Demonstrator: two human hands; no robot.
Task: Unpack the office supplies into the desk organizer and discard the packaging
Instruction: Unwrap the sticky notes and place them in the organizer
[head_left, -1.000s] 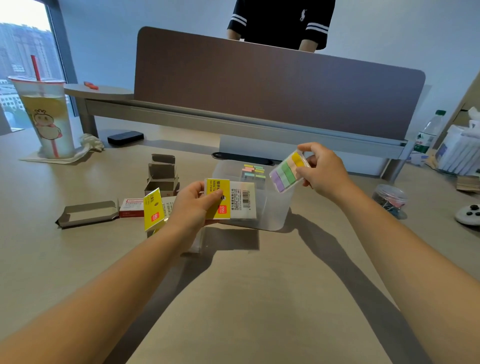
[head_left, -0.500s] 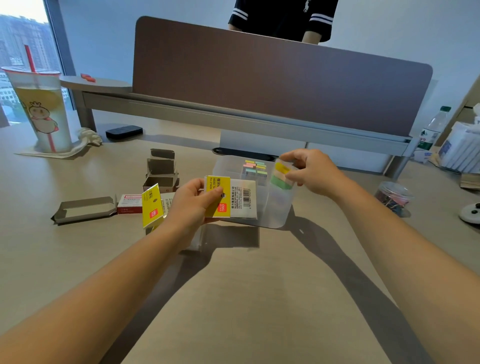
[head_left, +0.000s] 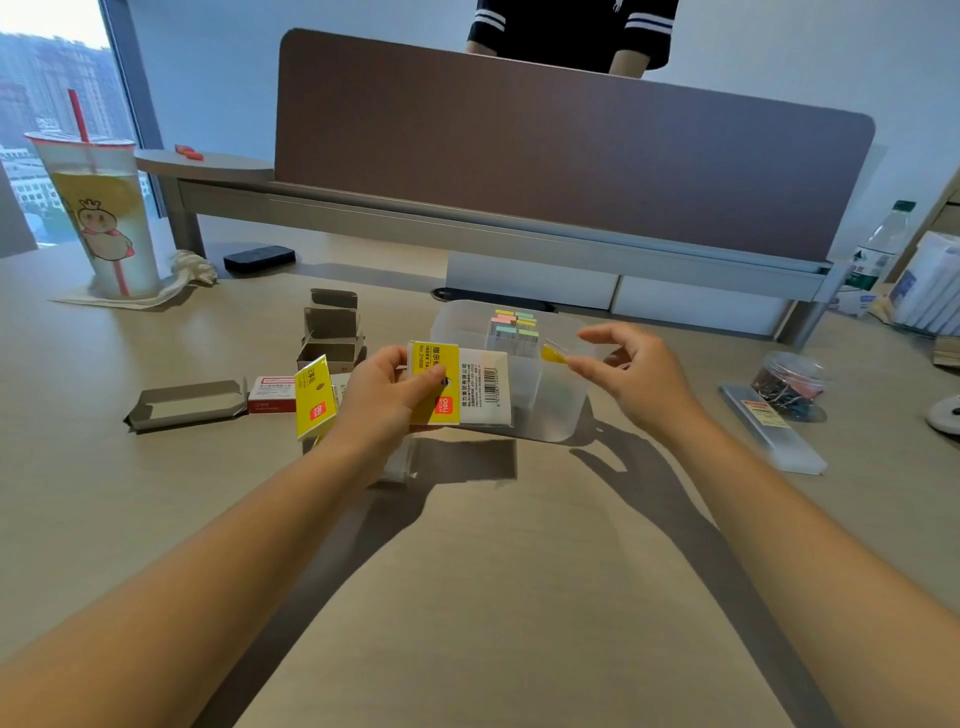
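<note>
The right hand (head_left: 631, 371) hovers over the organizer (head_left: 550, 410), fingers loosely spread, holding nothing; the left hand (head_left: 387, 397) pinches the wrapper (head_left: 462, 384), which should go to discard.

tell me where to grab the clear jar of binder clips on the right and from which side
Take the clear jar by its round side wall, just below the lid, coming from its near left. It stands upright, so a wrap grip around the wall suits it. The flat clear box lies against its near side, so reach over that.

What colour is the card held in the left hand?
Yellow and white packaging card, with a barcode; head view.
</note>
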